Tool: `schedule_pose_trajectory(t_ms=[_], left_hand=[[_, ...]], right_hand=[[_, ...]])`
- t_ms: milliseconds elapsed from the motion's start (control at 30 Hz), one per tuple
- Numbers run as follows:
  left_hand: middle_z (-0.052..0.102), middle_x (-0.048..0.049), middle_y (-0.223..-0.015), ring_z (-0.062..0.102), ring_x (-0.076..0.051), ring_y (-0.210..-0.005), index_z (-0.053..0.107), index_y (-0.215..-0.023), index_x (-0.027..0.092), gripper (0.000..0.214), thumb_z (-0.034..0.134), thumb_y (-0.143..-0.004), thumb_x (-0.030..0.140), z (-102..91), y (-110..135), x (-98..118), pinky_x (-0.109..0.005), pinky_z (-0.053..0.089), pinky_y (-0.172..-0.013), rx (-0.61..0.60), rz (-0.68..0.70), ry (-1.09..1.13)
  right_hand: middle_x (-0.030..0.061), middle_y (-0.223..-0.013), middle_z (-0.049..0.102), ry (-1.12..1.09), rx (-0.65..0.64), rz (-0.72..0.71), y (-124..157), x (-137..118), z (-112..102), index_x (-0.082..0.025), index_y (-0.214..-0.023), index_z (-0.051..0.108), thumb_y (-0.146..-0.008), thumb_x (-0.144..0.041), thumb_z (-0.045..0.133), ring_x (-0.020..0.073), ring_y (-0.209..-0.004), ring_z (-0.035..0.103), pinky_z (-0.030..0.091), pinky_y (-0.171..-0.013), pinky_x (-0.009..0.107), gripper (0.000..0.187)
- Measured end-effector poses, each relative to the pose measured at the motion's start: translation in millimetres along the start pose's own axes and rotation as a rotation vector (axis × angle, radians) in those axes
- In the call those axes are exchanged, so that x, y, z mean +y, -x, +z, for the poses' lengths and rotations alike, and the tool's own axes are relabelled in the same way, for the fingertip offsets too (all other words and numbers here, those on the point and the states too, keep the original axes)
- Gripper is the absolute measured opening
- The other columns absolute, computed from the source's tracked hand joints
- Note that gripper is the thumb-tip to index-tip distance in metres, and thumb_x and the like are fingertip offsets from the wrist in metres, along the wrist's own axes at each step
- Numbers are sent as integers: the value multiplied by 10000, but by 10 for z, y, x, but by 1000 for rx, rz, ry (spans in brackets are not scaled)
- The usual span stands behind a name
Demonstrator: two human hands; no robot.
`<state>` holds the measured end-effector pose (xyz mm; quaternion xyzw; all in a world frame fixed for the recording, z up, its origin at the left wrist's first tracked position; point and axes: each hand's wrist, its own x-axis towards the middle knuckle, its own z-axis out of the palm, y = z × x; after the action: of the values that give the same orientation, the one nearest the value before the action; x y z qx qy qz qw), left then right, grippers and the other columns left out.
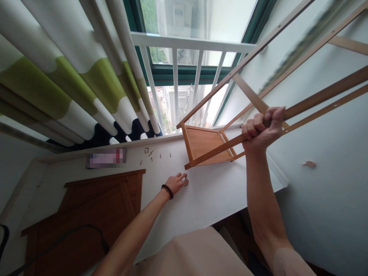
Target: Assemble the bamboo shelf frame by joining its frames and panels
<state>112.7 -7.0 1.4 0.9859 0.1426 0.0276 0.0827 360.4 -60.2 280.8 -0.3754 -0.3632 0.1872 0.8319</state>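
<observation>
My right hand (pixel 263 128) is closed round a rail of a light wooden frame (pixel 207 143), holding it tilted with its boxed end resting on the white ledge (pixel 207 195). The frame's long rails run up to the right. My left hand (pixel 176 183), with a dark bead bracelet at the wrist, reaches out low over the ledge, fingers pinched on a small screw (pixel 186 181). Several more small screws (pixel 152 154) lie scattered farther back on the ledge.
A dark brown wooden panel (pixel 94 214) lies on the ledge at the left. A striped curtain (pixel 71 76) hangs at upper left beside a barred window (pixel 186 69). A white wall (pixel 324 184) stands on the right.
</observation>
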Motion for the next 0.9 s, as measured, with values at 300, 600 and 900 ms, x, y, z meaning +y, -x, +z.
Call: schedule_pose_trajectory(t_ms=[300,600,900], left_hand=[[581,-99,-820,529,-185,-783,559,-778,114,200,371,-819,58,89,106,-11,-321,437,-709,78,-148,24],[660,-18,-840,608,-138,-725,615,-979,206,238,516,-804,334,-548,518,-153,-273,481,-714,677,-691,588],[677,-21,-824,616,-125,-762,661,-858,201,137,548,-798,250,-1103,71,277,-245,493,-730,720,-387,729]], right_hand=[[-107,-429,103,-6,-17,5,-2,0,25,-230,-620,340,-800,-536,418,47,-284,83,79,-269,189,363],[-111,-429,102,-30,-8,11,-13,15,2,-225,-620,333,-792,-538,436,42,-284,81,81,-269,184,371],[-108,-454,105,-69,45,31,14,14,-12,-217,-632,339,-806,-511,444,37,-292,102,117,-258,166,357]])
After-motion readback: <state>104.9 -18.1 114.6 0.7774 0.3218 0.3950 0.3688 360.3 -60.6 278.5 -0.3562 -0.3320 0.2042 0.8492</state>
